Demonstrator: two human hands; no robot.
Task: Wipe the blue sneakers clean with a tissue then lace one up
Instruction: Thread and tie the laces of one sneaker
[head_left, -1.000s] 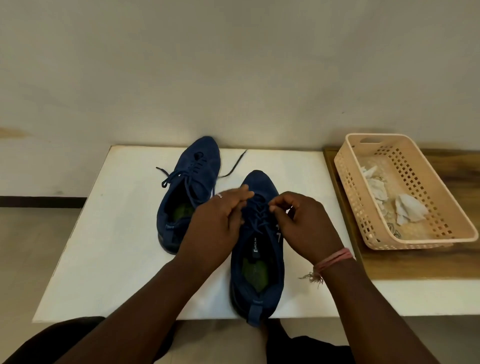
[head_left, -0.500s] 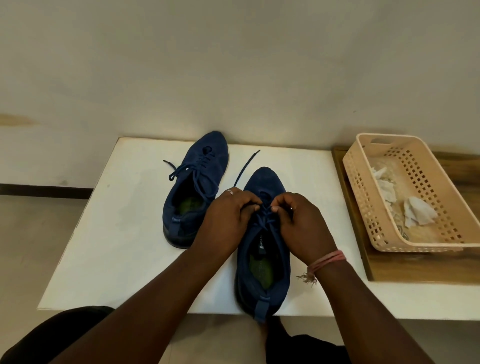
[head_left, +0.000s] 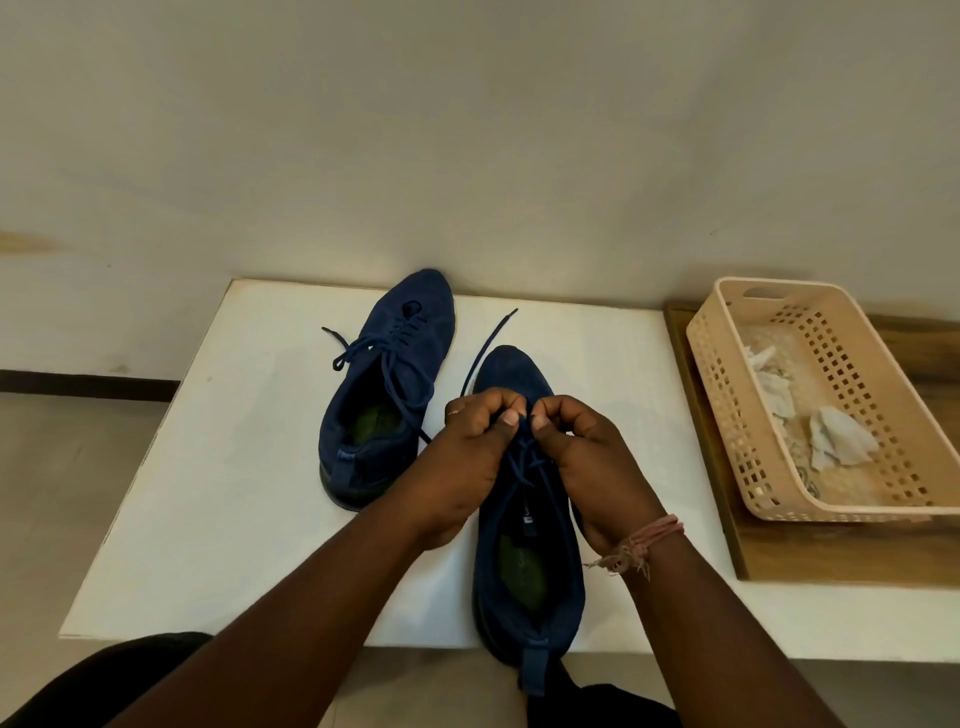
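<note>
Sneakers, blue: two on the white desk (head_left: 218, 467); near sneaker (head_left: 530, 561) at 6 o'clock with its heel over the front edge, far sneaker (head_left: 387, 395) at 11 o'clock from it, just beside.
View: head camera, the only one.
Left hand (head_left: 467, 457): grip pinching the lace (head_left: 522, 457) of the near sneaker, thumb against curled fingers.
Right hand (head_left: 587, 452): grip pinching the same lace from the other side, thumb tips nearly touching above the eyelets.
Change: a second ago the two hands were a little apart over the tongue; they have since drawn together at the middle of the lacing, both now tight on the lace.
Meaning for task: wiping appears done; judged to be mid-lacing, likely crossing or knotting.
Loose lace end (head_left: 488, 345): runs from under the left hand toward 12 o'clock, lying on the desk.
Far sneaker laces: loose, spread on its upper.
Basket (head_left: 727, 415): at 3 o'clock, on a wooden tray (head_left: 831, 551), holding crumpled tissues (head_left: 841, 441).
Obstructions: both hands hide the crossing point, so the knot's state cannot be told; nothing else near the lace.
</note>
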